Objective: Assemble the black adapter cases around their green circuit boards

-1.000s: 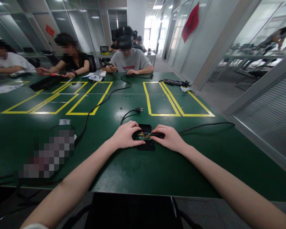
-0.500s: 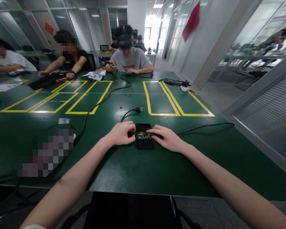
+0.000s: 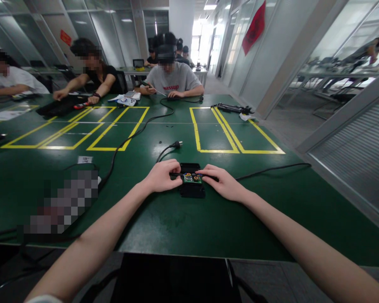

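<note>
A small green circuit board (image 3: 192, 179) with coils and coloured wires sits between my hands, over an open black plastic case (image 3: 192, 192). My left hand (image 3: 163, 176) is closed around the black cable at the board's left end, with thumb and bent fingers pinching it. On the other side, my right hand (image 3: 220, 181) pinches the black cord (image 3: 210, 177) that meets the board's right end. Its index fingertip reaches to the board's edge. My fingers partly cover both cable ends. A black power plug (image 3: 177, 144) lies beyond my left hand, its cable passing behind that hand.
The green table (image 3: 158, 227) carries yellow tape outlines (image 3: 216, 151). A pixelated object (image 3: 65, 202) lies at left beside a long black cable (image 3: 113, 158). A folded black tripod-like item (image 3: 232, 109) lies far right. Several people sit across the table.
The circuit board has shifted slightly right and tilted between my hands. My left fingers have edged right with it. The plug has slid a little left.
</note>
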Tool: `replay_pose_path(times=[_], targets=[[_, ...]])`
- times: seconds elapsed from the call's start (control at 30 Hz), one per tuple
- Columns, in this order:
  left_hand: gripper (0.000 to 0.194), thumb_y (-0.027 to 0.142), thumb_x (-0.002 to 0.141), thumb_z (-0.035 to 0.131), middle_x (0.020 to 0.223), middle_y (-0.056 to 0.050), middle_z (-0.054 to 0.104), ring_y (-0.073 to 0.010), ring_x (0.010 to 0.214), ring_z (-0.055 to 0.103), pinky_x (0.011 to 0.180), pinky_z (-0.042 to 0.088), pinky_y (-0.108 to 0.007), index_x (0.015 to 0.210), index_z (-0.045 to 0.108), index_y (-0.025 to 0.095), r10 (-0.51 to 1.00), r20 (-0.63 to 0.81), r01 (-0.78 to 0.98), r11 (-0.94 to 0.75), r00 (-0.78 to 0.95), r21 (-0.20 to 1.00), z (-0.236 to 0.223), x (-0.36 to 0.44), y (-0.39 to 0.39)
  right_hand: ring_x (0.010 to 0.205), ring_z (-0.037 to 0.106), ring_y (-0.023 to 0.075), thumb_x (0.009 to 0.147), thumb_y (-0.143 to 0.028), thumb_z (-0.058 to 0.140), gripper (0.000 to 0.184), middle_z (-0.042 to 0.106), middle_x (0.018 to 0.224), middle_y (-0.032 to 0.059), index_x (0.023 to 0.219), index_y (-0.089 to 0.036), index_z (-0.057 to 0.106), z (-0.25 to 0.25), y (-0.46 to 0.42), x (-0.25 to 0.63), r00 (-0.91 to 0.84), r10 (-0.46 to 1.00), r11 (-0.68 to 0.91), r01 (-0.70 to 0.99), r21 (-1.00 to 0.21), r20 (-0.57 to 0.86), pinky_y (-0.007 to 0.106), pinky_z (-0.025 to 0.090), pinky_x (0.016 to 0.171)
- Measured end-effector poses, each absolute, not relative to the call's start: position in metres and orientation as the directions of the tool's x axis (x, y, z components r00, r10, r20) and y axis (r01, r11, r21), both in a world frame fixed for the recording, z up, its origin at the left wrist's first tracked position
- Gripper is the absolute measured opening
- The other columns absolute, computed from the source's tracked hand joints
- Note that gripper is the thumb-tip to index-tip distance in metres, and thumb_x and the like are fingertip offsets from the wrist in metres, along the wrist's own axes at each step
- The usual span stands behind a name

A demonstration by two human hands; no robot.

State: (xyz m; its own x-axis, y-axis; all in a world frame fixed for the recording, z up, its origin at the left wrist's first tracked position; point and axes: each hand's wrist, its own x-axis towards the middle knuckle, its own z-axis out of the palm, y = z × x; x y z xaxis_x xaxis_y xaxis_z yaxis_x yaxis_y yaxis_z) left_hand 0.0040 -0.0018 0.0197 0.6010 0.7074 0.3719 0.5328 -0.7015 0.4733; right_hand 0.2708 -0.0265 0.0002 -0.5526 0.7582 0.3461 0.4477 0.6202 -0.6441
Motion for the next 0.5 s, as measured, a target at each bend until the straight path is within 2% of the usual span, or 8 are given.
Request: replay_pose_path(times=[0.13,0.27,0.5], targets=[[0.012,0.025,0.071,0.056,0.065,0.004,0.046,-0.0112,0.061,0.041,0.057,0.033,-0.023,0.067,0.047,0.02,0.732,0.35,0.466,-0.656,0.584,0.593,0.024,0.006,-0.006,0.091,0.066,0.0214,0.101,-0.026,0.053,0.028,0.069,0.1,0.0073,0.118,-0.021,0.075,0.009,-0.029,0.272,-0.551,0.771,0.58,0.398,-0.711,0.32,0.036,0.056,0.083],[0.013,0.028,0.068,0.054,0.06,0.006,0.039,-0.0099,0.057,0.035,0.054,0.028,-0.022,0.065,0.045,0.02,0.737,0.267,0.403,-0.592,0.621,0.698,0.026,0.007,-0.01,0.09,0.067,0.021,0.1,-0.028,0.056,0.027,0.069,0.1,0.0078,0.116,-0.019,0.076,0.013,-0.033,0.274,-0.59,0.748,0.579,0.358,-0.732,0.303,0.036,0.055,0.083],[0.015,0.03,0.065,0.054,0.058,0.006,0.04,-0.0102,0.055,0.035,0.053,0.027,-0.023,0.063,0.044,0.02,0.709,0.177,0.442,-0.594,0.683,0.673,0.026,0.007,-0.01,0.086,0.065,0.0198,0.1,-0.029,0.057,0.027,0.068,0.098,0.0076,0.116,-0.019,0.076,0.012,-0.035,0.274,-0.633,0.731,0.567,0.358,-0.741,0.254,0.033,0.053,0.076]])
